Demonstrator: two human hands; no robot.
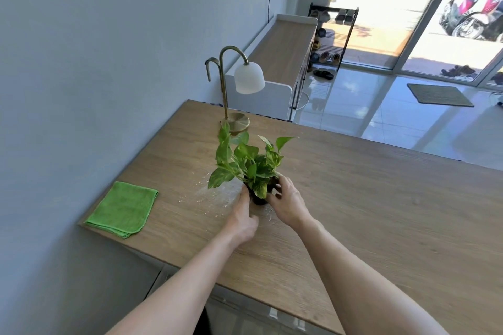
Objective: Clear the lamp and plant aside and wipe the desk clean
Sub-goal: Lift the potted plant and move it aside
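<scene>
Desk (pixel 353 212), wooden. Lamp (pixel 235 84) at twelve o'clock, cloth (pixel 122 209) at nine. Mid-desk, my left hand (pixel 242 217) and right hand (pixel 288 201) curl round the plant (pixel 245 163) pot: probably light, top-heavy, leaves fragile; I grip low.

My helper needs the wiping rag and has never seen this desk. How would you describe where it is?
Find the wooden desk against the grey wall. At its near corner by the wall, left of the potted plant, lies the cloth. It is the only flat, folded, bright green square there.
</scene>
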